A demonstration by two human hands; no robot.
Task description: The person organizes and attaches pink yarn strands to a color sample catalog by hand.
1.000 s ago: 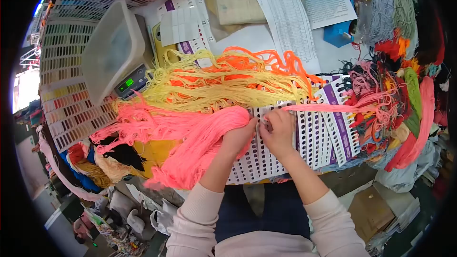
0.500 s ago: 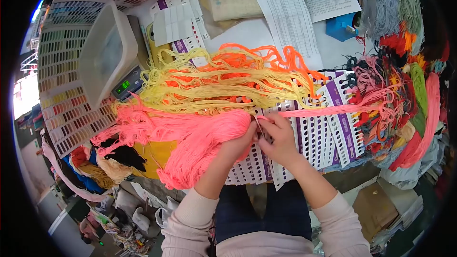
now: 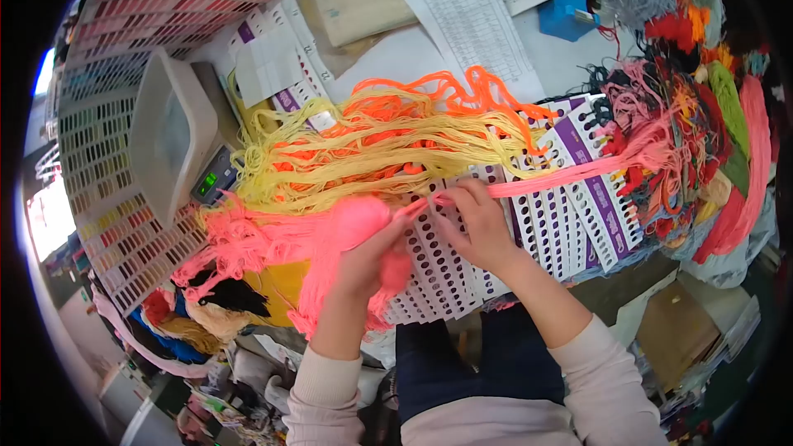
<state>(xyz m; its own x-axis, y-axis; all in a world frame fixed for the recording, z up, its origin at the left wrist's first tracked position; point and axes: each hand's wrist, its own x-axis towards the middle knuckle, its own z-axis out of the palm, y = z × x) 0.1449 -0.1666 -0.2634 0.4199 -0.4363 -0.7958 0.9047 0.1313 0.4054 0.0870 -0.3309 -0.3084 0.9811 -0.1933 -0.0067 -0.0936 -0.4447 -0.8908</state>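
Observation:
My left hand (image 3: 370,254) is closed around a thick hank of bright pink thread (image 3: 361,221), whose loose part trails left over the table. Fingers of my right hand (image 3: 479,223) pinch a thin pink strand (image 3: 570,172) close to my left fingertips. That strand runs taut to the right into a tangle of mixed threads. Whether anything else is between the right fingers is too small to make out. Beneath both hands lie white punched thread cards (image 3: 438,272) with purple bands. Just beyond them are yellow thread (image 3: 363,157) and orange thread (image 3: 475,87).
A scale (image 3: 216,173) bearing a white tray (image 3: 178,124) stands at left, beside a colour-sample chart (image 3: 95,165). Printed sheets (image 3: 462,16) and a blue object (image 3: 568,12) lie at the back. Mixed threads (image 3: 661,132) heap up at right.
My left hand has moved left and slightly down, bunching the pink hank upward. A short pink stretch now spans between my hands. The view has shifted somewhat.

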